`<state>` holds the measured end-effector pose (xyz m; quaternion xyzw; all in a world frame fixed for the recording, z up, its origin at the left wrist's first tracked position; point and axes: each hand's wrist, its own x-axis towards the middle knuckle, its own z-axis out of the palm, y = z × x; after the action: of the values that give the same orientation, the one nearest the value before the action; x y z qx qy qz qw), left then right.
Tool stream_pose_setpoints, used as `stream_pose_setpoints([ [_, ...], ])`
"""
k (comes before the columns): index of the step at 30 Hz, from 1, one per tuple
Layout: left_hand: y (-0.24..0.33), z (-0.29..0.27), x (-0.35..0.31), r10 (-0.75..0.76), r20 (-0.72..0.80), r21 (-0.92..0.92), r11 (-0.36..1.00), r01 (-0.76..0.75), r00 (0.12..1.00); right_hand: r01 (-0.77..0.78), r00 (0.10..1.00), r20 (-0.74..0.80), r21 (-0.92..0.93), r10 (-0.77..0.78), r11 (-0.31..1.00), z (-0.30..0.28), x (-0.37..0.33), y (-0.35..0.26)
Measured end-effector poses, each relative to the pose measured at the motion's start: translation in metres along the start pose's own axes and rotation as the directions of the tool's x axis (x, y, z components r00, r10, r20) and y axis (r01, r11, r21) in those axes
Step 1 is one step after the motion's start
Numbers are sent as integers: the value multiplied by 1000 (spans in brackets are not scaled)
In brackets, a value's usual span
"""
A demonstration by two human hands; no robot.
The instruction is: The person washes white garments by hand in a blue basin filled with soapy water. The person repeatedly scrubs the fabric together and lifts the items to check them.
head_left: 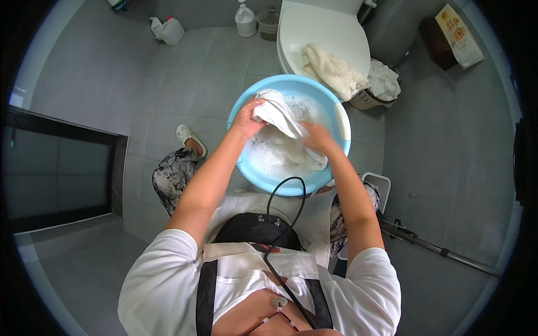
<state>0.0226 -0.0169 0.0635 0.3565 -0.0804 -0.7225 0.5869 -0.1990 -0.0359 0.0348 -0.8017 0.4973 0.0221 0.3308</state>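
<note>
Scrubbing white cloth [280, 120] inside blue basin [263, 179] | left hand [246, 117] and right hand [316, 137] both clamped on cloth, apart along its length | suds covered basin water, wash seemingly midway, rinsing undone | knitted towel [333, 70] lay on toilet lid [325, 28] behind basin

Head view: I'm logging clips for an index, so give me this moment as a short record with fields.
place: tiled bathroom floor
left hand: grips one end of a white cloth
right hand: grips the cloth's other end
basin: blue, round, holding foamy water
toilet: behind the basin, lid shut, a cream knitted cloth lying on it
bottles: white, by the back wall
posture: person seated, knees either side of the basin
</note>
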Motion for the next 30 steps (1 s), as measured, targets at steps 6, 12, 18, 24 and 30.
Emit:
stream_pose_setpoints([
  [6,-14,17,-10,-177,258,-199,952,231,950,132,989,-127,564,-73,815,-9,-15,-17],
  [12,-22,14,9,-210,197,-21,976,218,958,-125,992,82,617,95,777,-7,-10,-22],
  [18,9,-6,16,67,38,567,820,-77,997,159,849,-529,265,5,951,-21,-9,0],
  [24,-21,-34,31,136,-163,405,912,-60,977,101,883,-455,-53,-114,993,-6,-7,-12],
  [30,-45,-50,28,-19,-192,128,991,44,981,180,978,-27,-378,-205,908,37,4,-9],
])
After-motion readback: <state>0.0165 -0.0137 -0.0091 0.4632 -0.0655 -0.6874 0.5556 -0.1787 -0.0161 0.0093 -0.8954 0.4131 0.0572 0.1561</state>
